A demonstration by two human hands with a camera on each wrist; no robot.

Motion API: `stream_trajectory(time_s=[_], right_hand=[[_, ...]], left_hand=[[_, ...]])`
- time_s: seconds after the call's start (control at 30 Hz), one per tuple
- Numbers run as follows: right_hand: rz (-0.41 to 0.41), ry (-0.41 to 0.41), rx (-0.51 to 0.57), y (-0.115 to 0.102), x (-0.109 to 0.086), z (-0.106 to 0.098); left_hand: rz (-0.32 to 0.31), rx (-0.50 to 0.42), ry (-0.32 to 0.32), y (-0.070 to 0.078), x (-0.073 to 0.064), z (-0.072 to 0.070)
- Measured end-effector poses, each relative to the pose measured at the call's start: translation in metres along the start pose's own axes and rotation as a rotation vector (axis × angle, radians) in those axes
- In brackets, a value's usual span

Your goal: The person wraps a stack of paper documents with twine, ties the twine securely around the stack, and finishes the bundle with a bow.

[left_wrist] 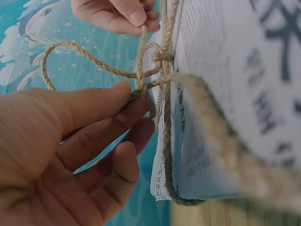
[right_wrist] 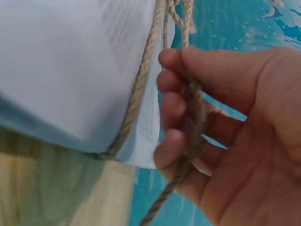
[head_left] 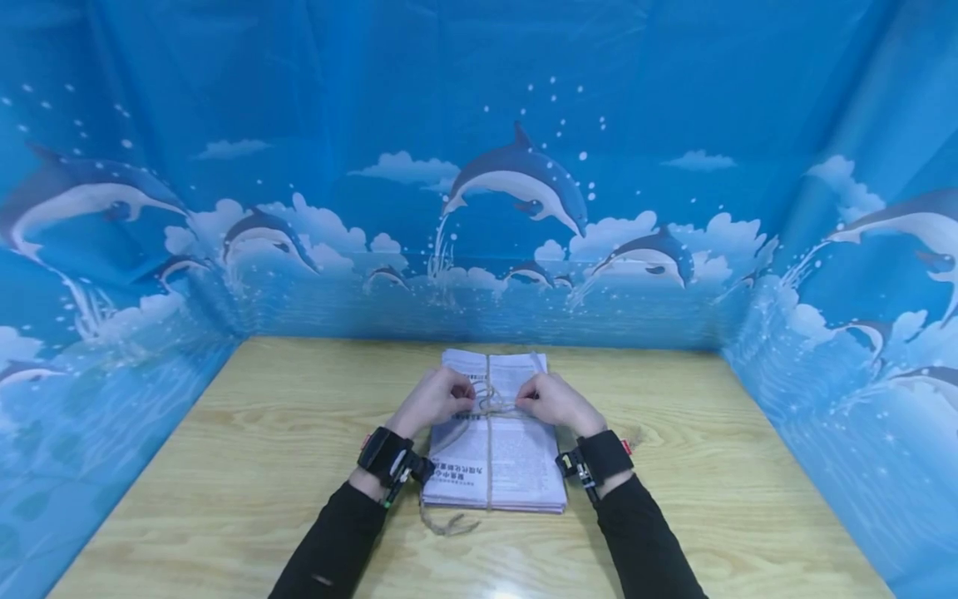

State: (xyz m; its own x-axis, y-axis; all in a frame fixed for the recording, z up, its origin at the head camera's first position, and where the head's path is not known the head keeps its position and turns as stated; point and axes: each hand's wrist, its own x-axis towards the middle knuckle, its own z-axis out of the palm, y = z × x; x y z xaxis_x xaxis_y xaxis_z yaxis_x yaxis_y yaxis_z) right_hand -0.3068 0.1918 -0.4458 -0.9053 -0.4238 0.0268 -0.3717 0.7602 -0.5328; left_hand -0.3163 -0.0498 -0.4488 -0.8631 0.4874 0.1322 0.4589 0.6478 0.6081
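Observation:
A stack of newspapers (head_left: 520, 466) lies on the table, bound lengthwise and crosswise with brown twine (head_left: 490, 470). A small knot (left_wrist: 162, 55) sits where the strands cross on top. My left hand (head_left: 437, 401) pinches the twine between thumb and forefinger just beside that knot, and a loop (left_wrist: 70, 44) arches out above its fingers. On the other side, my right hand (head_left: 557, 401) pinches a strand between thumb and forefinger; its tail (right_wrist: 162, 202) runs down across the curled fingers. In the left wrist view, a thick, blurred length of twine (left_wrist: 225, 136) passes close to the camera.
One frayed twine end (head_left: 449, 526) lies on the wooden table (head_left: 299, 433) in front of the stack, towards the left. Another frayed end (head_left: 636, 437) shows by the right wrist. A blue dolphin-print curtain (head_left: 479, 66) encloses the back and both sides.

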Motion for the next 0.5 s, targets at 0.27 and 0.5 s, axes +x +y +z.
stream_trajectory(time_s=[0.27, 0.5], right_hand=[[-0.015, -0.074, -0.062, -0.001, -0.004, -0.005], [-0.002, -0.134, 0.051, -0.006, -0.007, -0.015]], left_hand=[[-0.028, -0.014, -0.003, 0.0, 0.0, 0.001], [-0.04, 0.051, 0.024, 0.006, 0.001, 0.0]])
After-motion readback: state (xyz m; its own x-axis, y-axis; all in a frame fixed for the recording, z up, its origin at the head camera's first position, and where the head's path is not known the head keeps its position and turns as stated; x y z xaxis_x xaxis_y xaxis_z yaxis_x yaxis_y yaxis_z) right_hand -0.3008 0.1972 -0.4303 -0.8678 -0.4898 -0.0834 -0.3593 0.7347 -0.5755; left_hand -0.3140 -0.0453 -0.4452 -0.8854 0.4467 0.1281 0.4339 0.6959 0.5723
